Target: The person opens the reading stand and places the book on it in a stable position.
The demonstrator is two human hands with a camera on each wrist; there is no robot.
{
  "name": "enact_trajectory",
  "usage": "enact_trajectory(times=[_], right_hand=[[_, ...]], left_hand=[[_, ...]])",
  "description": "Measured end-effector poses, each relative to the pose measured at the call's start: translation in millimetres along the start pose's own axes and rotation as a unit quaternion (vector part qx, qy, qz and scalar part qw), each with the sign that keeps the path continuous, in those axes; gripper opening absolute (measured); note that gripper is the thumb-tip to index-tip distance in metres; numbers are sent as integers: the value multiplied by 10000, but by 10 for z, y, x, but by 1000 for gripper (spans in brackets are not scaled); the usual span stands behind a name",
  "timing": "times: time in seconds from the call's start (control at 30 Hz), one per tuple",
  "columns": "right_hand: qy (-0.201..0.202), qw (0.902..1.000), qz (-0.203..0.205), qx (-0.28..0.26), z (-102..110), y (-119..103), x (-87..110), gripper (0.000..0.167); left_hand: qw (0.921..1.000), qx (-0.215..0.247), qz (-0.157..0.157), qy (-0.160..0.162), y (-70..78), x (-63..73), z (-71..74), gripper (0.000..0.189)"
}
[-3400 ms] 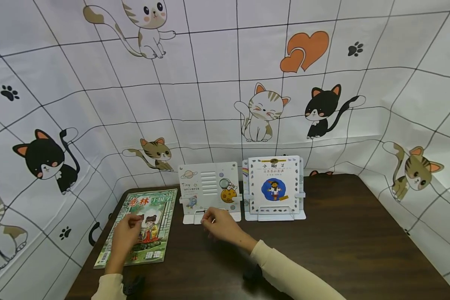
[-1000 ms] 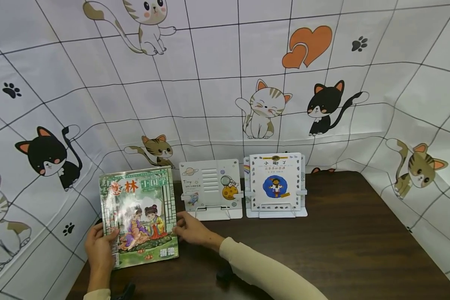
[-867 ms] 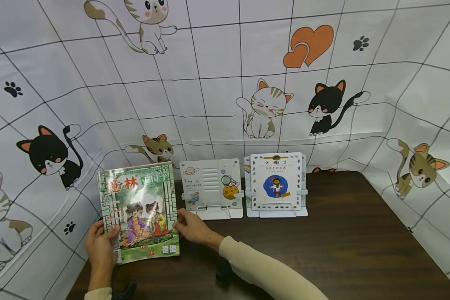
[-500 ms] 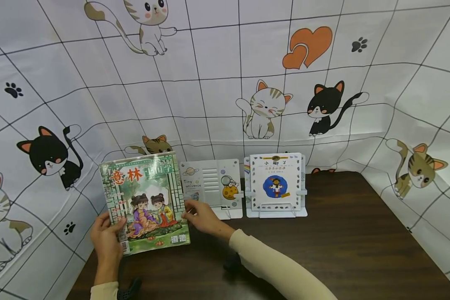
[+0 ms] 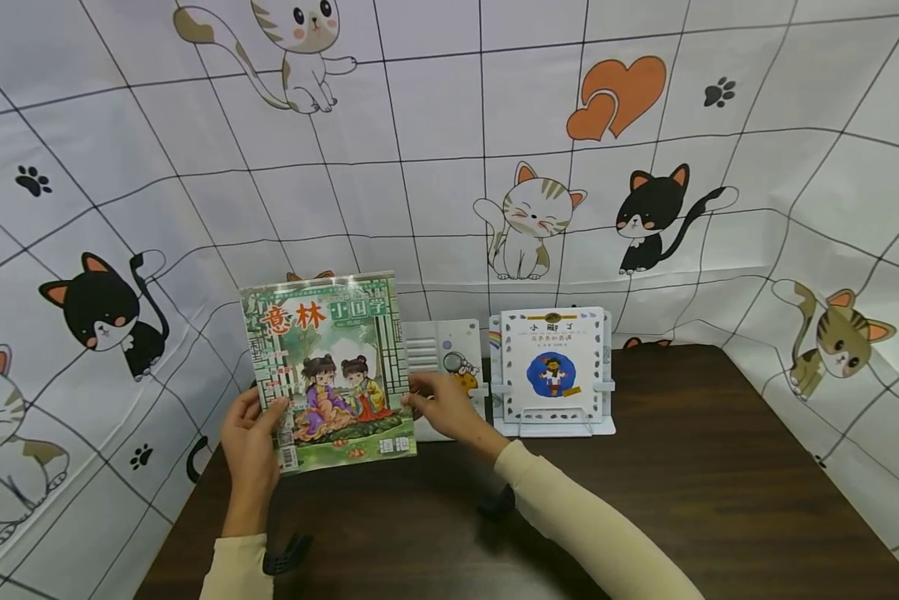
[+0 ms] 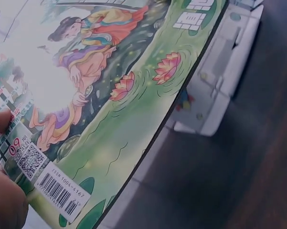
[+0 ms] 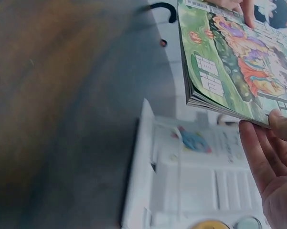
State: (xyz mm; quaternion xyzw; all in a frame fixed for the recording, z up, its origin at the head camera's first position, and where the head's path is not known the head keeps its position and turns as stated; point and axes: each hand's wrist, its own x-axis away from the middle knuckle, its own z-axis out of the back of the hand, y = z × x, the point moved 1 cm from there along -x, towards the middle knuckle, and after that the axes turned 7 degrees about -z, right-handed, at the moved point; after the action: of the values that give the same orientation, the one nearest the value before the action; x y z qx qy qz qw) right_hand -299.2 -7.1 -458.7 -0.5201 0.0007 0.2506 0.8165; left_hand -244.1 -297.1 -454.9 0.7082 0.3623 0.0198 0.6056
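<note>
A green magazine (image 5: 337, 375) is held up off the table, its cover facing me, partly in front of a white book stand (image 5: 460, 342). My left hand (image 5: 252, 437) grips its left edge, thumb on the cover near the barcode. At the opposite edge my right hand (image 5: 449, 408) pinches it between thumb and fingers. In the right wrist view the right hand (image 7: 277, 157) has its thumb on the cover and its fingers behind the magazine (image 7: 248, 62). The left wrist view shows the lower cover of the magazine (image 6: 129, 114) and part of the left hand (image 6: 7, 200).
To the right a second stand (image 5: 554, 429) holds a white book (image 5: 552, 342) with a blue circle on its cover. Both stands are near the back of the dark wooden table (image 5: 681, 475). A white cat-print cloth (image 5: 434, 200) hangs behind and at the sides.
The magazine lay on the table at first; both hands have since taken hold of it, tilted it up, lifted it and moved it right, where it now covers much of the left stand.
</note>
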Motion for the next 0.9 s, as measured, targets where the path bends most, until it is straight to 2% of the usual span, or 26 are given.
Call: enact_trajectory(times=[0.13,0.2,0.33,0.47,0.63,0.9], right_hand=[[181,9997,-102,86,185,4,-26,32],[263,9994,-212,108,267,9,-36,34],[561,9978,-202,298,425,19,-59,30],[813,9952,-153,530,577,26,-83,27],[991,9933,-243,535,730,42,-122,35],[1248,9897,-374,594,895,112,-216,34]], left_hand=[[9987,-354,-286,-230,35,-46,-160,35],[9962,-689,-424,-323,51,-67,-224,35],[9862,-1502,-506,-482,95,-99,-340,40],[9774,-1930,-628,-596,134,-141,-485,40],[9738,-2042,-765,-651,142,-215,-686,36],[9768,-1874,-844,-606,10,-330,-963,31]])
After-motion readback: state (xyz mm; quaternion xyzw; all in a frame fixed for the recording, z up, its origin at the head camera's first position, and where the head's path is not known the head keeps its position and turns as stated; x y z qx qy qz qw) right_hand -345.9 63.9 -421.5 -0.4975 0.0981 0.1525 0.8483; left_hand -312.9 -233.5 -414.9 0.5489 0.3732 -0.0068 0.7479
